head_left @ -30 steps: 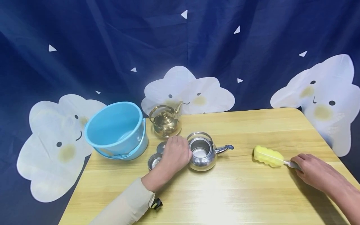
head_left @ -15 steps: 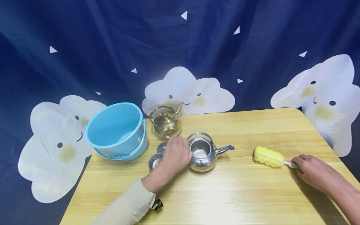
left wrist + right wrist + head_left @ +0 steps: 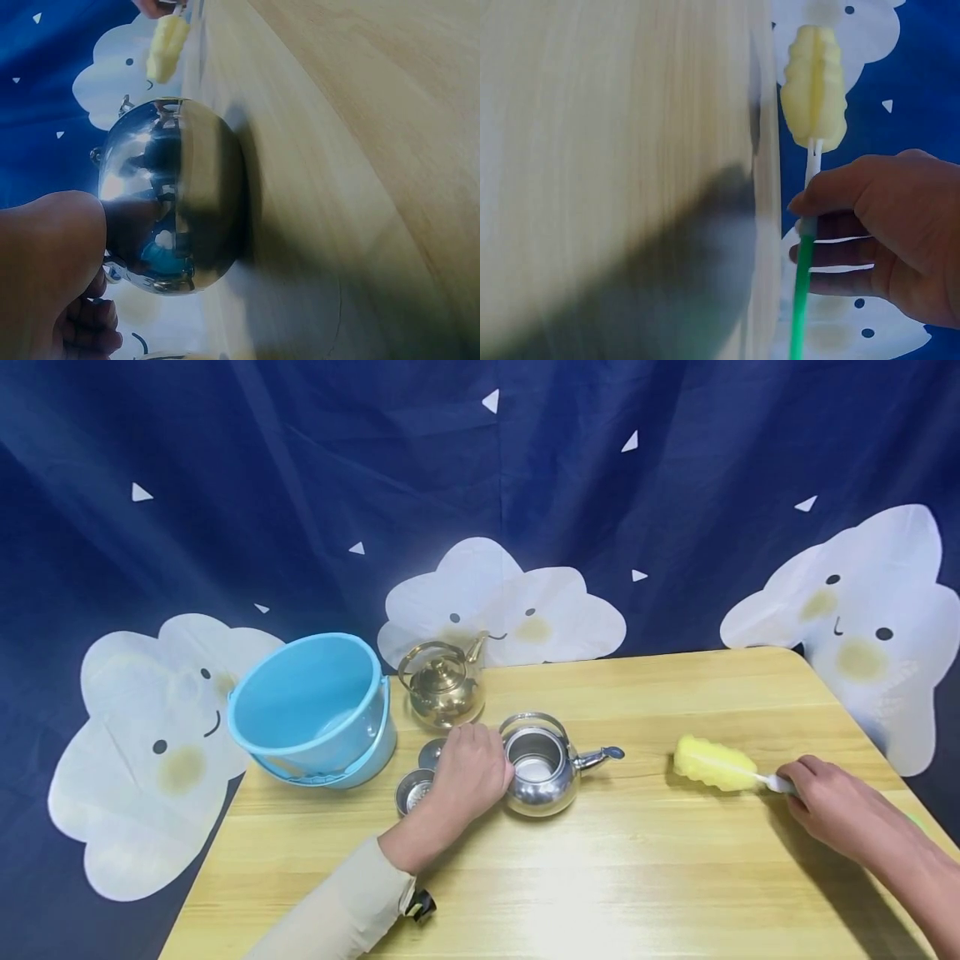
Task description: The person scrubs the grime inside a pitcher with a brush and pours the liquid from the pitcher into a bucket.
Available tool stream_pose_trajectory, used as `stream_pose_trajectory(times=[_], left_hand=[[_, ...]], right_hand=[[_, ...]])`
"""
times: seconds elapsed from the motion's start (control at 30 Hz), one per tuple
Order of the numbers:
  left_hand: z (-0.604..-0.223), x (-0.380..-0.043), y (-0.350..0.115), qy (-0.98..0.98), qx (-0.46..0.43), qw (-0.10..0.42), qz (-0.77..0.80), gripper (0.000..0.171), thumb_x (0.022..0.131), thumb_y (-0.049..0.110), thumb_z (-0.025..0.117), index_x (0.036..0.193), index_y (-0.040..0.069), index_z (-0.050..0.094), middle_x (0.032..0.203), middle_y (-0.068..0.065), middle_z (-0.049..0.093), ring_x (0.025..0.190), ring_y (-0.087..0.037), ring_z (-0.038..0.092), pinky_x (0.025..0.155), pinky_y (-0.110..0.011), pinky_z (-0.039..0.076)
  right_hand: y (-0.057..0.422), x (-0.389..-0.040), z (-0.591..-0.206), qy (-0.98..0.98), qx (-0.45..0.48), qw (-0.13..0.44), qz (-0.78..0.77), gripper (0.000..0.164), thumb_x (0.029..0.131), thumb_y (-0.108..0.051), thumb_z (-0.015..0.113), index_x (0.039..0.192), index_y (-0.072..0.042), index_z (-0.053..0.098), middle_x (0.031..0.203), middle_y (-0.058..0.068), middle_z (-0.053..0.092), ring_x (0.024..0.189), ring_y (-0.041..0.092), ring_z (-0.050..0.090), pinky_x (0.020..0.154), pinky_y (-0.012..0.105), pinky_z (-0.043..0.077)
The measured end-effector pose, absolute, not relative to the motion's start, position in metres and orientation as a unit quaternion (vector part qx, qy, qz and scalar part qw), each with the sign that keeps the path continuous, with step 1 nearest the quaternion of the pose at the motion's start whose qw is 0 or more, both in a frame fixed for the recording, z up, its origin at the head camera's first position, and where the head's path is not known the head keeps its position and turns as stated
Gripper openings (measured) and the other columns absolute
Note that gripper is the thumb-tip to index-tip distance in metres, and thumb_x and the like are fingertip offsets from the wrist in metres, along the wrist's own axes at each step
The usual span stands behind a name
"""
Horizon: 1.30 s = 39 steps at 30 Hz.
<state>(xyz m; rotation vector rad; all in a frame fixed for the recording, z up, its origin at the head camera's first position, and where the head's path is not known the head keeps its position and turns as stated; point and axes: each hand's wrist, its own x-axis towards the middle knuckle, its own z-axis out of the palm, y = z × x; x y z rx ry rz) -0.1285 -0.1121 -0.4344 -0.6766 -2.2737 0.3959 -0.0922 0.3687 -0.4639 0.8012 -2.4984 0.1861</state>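
Note:
On the table stands a silver kettle point(image 3: 540, 777) with its lid off and its spout to the right. My left hand point(image 3: 472, 770) holds it at the side opposite the spout, fingers curled where the arched handle comes down; the hand itself hides the grip. In the left wrist view, the thumb lies against the shiny kettle body point(image 3: 176, 195). Off to the right, my right hand point(image 3: 832, 802) pinches the stick of a sponge bottle brush point(image 3: 714, 763). Its yellow ribbed head points left, raised over the tabletop; the right wrist view shows the green lower handle point(image 3: 802, 300).
A light blue bucket point(image 3: 367, 727) stands at the left, its handle hanging down. Beside it is a lidded gold kettle point(image 3: 448, 703). Partly behind my left hand lie a small metal strainer cup point(image 3: 408, 793) and a silver lid point(image 3: 430, 753). A blue cloud-print curtain hangs behind the table.
My right hand has lifted and turned the bottle brush slightly, and its head is a bit higher above the table. The left hand and the silver kettle have stayed put.

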Motion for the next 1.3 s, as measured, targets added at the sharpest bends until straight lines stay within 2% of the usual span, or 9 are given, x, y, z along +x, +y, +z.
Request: stream_pose_trajectory(times=[0.07, 0.1, 0.13, 0.17, 0.47, 0.77, 1.07, 1.3], left_hand=[[-0.434, -0.129, -0.112, -0.882, -0.263, 0.360, 0.153, 0.025, 0.087, 0.028, 0.053, 0.064, 0.016, 0.051, 0.060, 0.002, 0.043, 0.057, -0.016, 0.033, 0.056, -0.029, 0.034], [-0.434, -0.129, -0.112, -0.881, -0.263, 0.362, 0.151, 0.025, 0.087, 0.028, 0.053, 0.064, 0.017, 0.051, 0.060, 0.002, 0.043, 0.058, -0.016, 0.032, 0.056, -0.029, 0.034], [-0.435, -0.129, -0.112, -0.881, -0.263, 0.363, 0.150, 0.025, 0.086, 0.028, 0.053, 0.064, 0.017, 0.050, 0.060, 0.002, 0.042, 0.058, -0.016, 0.031, 0.056, -0.029, 0.033], [-0.435, -0.129, -0.112, -0.881, -0.264, 0.365, 0.148, 0.025, 0.086, 0.028, 0.053, 0.064, 0.017, 0.050, 0.060, 0.002, 0.042, 0.058, -0.016, 0.031, 0.056, -0.029, 0.033], [-0.436, -0.131, -0.112, -0.883, -0.263, 0.363, 0.143, 0.025, 0.086, 0.027, 0.053, 0.063, 0.017, 0.050, 0.060, 0.002, 0.041, 0.056, -0.015, 0.035, 0.055, -0.028, 0.031], [-0.433, -0.128, -0.112, -0.880, -0.263, 0.371, 0.138, 0.025, 0.085, 0.026, 0.052, 0.062, 0.016, 0.049, 0.060, 0.002, 0.033, 0.055, -0.015, 0.032, 0.054, -0.028, 0.030], [-0.433, -0.128, -0.112, -0.877, -0.263, 0.376, 0.142, 0.025, 0.085, 0.025, 0.052, 0.062, 0.017, 0.048, 0.060, 0.002, 0.031, 0.057, -0.016, 0.027, 0.054, -0.028, 0.032], [-0.434, -0.128, -0.111, -0.883, -0.258, 0.360, 0.154, 0.025, 0.085, 0.028, 0.054, 0.063, 0.017, 0.050, 0.059, 0.002, 0.041, 0.057, -0.016, 0.029, 0.055, -0.029, 0.032]], right_hand=[[0.367, -0.097, -0.462, -0.903, 0.316, 0.281, 0.075, 0.037, 0.102, -0.023, 0.050, 0.082, 0.005, 0.063, 0.072, 0.010, 0.059, 0.056, 0.024, 0.053, 0.048, 0.036, 0.045], [0.366, -0.099, -0.461, -0.896, 0.325, 0.294, 0.076, 0.052, 0.107, -0.032, 0.038, 0.082, 0.006, 0.063, 0.072, 0.011, 0.059, 0.057, 0.024, 0.053, 0.048, 0.036, 0.045], [0.364, -0.101, -0.460, -0.890, 0.332, 0.304, 0.075, 0.064, 0.108, -0.039, 0.025, 0.082, 0.006, 0.063, 0.073, 0.011, 0.059, 0.057, 0.024, 0.054, 0.049, 0.035, 0.045], [0.363, -0.102, -0.459, -0.885, 0.336, 0.313, 0.075, 0.072, 0.108, -0.044, 0.018, 0.082, 0.006, 0.063, 0.073, 0.011, 0.060, 0.057, 0.024, 0.054, 0.049, 0.035, 0.044], [0.350, -0.108, -0.449, -0.875, 0.345, 0.330, 0.078, 0.071, 0.111, -0.043, 0.021, 0.089, 0.007, 0.065, 0.079, 0.016, 0.061, 0.064, 0.028, 0.057, 0.057, 0.044, 0.048], [0.334, -0.111, -0.438, -0.869, 0.342, 0.347, 0.084, 0.063, 0.114, -0.035, 0.028, 0.098, 0.011, 0.067, 0.086, 0.019, 0.064, 0.073, 0.034, 0.060, 0.068, 0.043, 0.046], [0.318, -0.111, -0.419, -0.877, 0.361, 0.307, 0.077, 0.059, 0.116, -0.028, 0.021, 0.113, 0.009, 0.066, 0.098, 0.018, 0.064, 0.086, 0.034, 0.062, 0.079, 0.038, 0.045], [0.300, -0.112, -0.401, -0.871, 0.377, 0.310, 0.053, 0.056, 0.114, -0.015, 0.015, 0.118, 0.012, 0.064, 0.098, 0.023, 0.066, 0.089, 0.038, 0.066, 0.081, 0.044, 0.052]])
